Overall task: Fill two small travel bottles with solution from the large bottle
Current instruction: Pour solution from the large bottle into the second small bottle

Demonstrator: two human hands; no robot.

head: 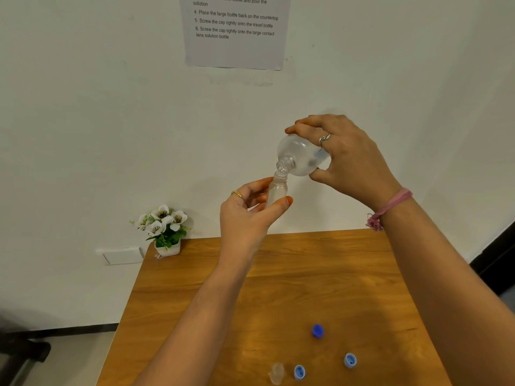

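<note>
While left hand (245, 210) grips travel bottle (277, 189), right hand (342, 154) clasps tilted large bottle (299, 156), necks seemingly touching

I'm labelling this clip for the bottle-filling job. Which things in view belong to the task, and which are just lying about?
Part of the job:
large bottle, tilted in the right hand
travel bottle in the left hand
second small bottle on the table
three blue caps

Just there:
flower pot
instruction sheet

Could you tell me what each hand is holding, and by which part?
Left hand holds the small travel bottle by its body; right hand grips the tilted large bottle around its base end.
</note>
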